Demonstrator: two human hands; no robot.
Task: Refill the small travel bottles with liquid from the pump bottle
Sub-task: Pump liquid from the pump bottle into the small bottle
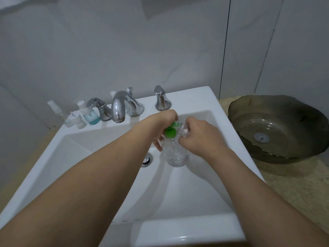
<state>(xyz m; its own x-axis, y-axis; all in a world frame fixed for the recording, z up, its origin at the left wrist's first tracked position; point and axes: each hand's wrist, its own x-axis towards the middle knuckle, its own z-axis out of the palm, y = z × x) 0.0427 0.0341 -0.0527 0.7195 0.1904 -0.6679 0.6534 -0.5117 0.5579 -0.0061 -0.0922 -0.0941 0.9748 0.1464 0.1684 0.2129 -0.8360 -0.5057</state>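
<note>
A clear pump bottle (175, 154) with a green pump head (170, 131) stands inside the white sink (99, 157), right of the drain. My left hand (162, 125) curls over the green pump head from above. My right hand (197, 134) pinches a small clear travel bottle (183, 128) held against the pump's spout. On the sink's back left ledge stand more small bottles: a clear spray bottle (57, 111), a small clear bottle with a white cap (78, 120) and a pump bottle of blue liquid (89, 113).
A chrome faucet (119, 107) with two handles (98, 107) (161, 99) runs along the sink's back edge. The chrome drain (147, 159) lies left of the pump bottle. A dark glass basin (277, 127) sits on the beige counter at right.
</note>
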